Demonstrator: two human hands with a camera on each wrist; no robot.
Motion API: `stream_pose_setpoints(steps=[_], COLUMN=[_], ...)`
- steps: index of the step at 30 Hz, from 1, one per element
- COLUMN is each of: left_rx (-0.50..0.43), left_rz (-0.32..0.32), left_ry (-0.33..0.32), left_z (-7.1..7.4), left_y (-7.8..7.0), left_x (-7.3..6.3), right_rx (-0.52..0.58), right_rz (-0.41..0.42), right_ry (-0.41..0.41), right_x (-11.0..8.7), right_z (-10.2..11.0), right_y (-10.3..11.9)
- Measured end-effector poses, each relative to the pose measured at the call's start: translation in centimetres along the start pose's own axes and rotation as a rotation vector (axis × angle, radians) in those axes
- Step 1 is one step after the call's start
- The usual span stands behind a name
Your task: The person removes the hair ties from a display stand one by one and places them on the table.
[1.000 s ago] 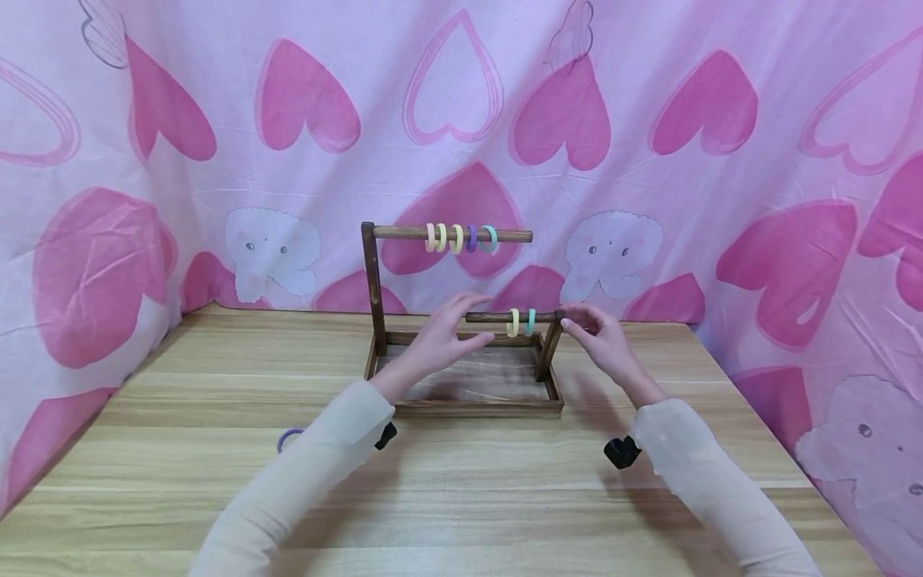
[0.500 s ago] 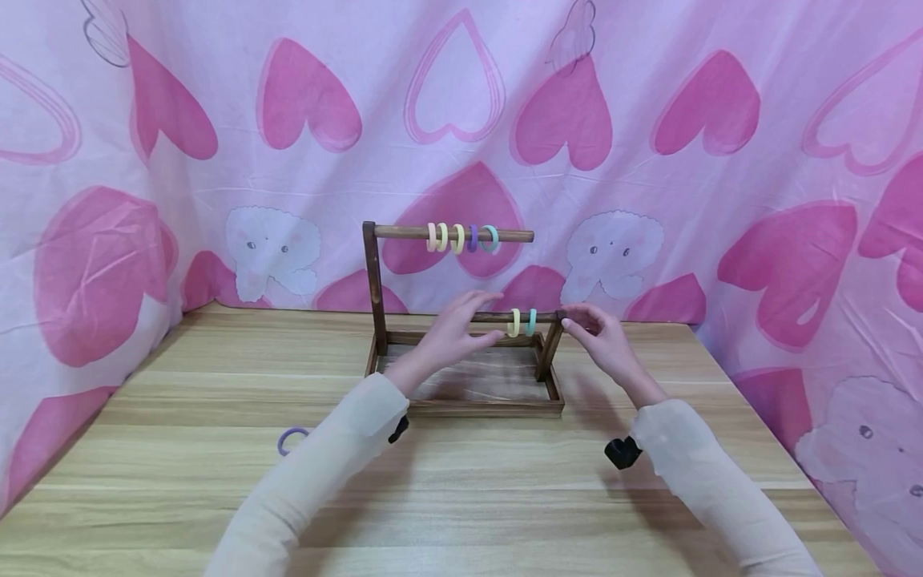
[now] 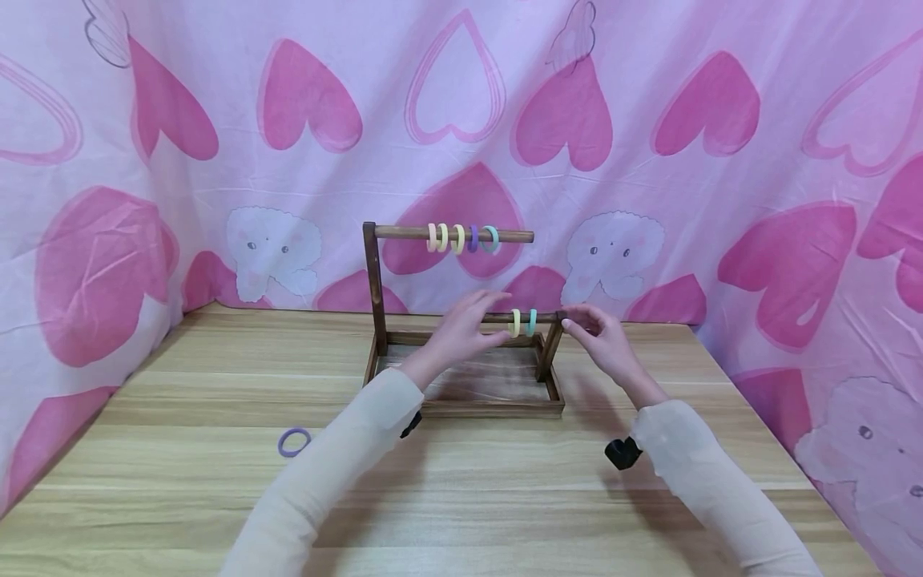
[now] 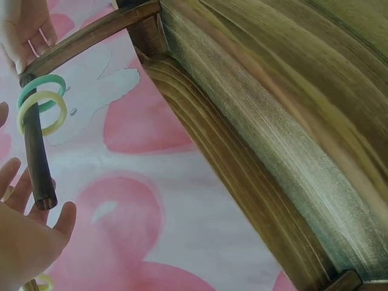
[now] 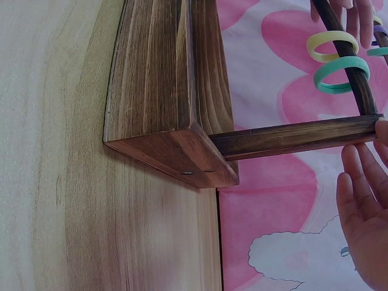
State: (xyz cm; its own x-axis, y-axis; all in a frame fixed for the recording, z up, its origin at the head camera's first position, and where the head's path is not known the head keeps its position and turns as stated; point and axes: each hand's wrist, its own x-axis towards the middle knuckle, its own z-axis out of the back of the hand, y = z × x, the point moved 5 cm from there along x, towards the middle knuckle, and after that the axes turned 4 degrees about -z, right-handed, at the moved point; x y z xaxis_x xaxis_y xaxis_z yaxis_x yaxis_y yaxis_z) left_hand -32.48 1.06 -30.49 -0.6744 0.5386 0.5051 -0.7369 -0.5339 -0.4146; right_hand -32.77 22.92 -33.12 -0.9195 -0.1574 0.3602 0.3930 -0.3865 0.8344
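Observation:
A dark wooden bracelet-style rack with a tray base stands on the table. On its lower bar hang a yellow ring and a teal ring. My left hand is around the free end of that bar, thumb and fingers spread apart, close to the yellow ring; in the left wrist view a gap shows between the fingers and both rings. At the bar's other end, my right hand holds the top of the short post between thumb and fingers. The upper bar carries several pastel rings.
A purple ring lies on the wooden table, left of the left sleeve. Pink heart-print cloth hangs behind and at both sides. A black wrist device hangs under the right cuff.
My left hand has moved to the right along the lower bar, toward the yellow ring. More of the purple ring on the table shows. The right hand stays in place.

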Motion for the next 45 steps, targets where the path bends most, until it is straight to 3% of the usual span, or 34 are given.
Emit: stream_pose_setpoints(steps=[5,6,8,12,13,19,28,37,43,45], left_rx=[0.053,0.057,0.066,0.093,0.102,0.142,0.182,0.217,0.207,0.206], left_rz=[-0.019,-0.021,-0.024,-0.024,-0.023,-0.018,0.016,0.073,0.086,0.085], left_ry=[0.012,0.012,0.013,0.025,0.028,0.038,0.064,0.122,0.106,0.096], left_z=[-0.2,-0.2,-0.3,-0.5,-0.5,-0.7,-1.0,-1.3,-1.4,-1.4], left_y=[-0.3,-0.3,-0.4,-0.5,-0.5,-0.7,-0.7,-0.8,-0.7,-0.7], left_x=[0.3,0.3,0.4,0.7,0.7,1.1,1.3,1.3,1.3,1.3], right_rx=[0.021,0.063,0.073,0.066,0.025,0.025,0.018,0.038,0.029,0.023], right_rz=[0.032,0.048,0.058,0.043,0.022,-0.021,-0.011,0.009,0.016,0.009], right_ry=[0.003,0.024,0.025,0.026,0.007,0.013,0.012,0.014,0.01,0.011], right_x=[-0.1,0.4,0.4,0.5,-0.1,-0.3,-0.9,-0.7,0.0,-0.1], right_z=[-0.1,0.0,0.0,0.0,-0.1,-0.3,-0.5,-0.4,-0.1,-0.1], right_y=[0.2,-1.3,-1.3,-1.4,0.2,1.3,3.2,2.6,0.0,0.1])
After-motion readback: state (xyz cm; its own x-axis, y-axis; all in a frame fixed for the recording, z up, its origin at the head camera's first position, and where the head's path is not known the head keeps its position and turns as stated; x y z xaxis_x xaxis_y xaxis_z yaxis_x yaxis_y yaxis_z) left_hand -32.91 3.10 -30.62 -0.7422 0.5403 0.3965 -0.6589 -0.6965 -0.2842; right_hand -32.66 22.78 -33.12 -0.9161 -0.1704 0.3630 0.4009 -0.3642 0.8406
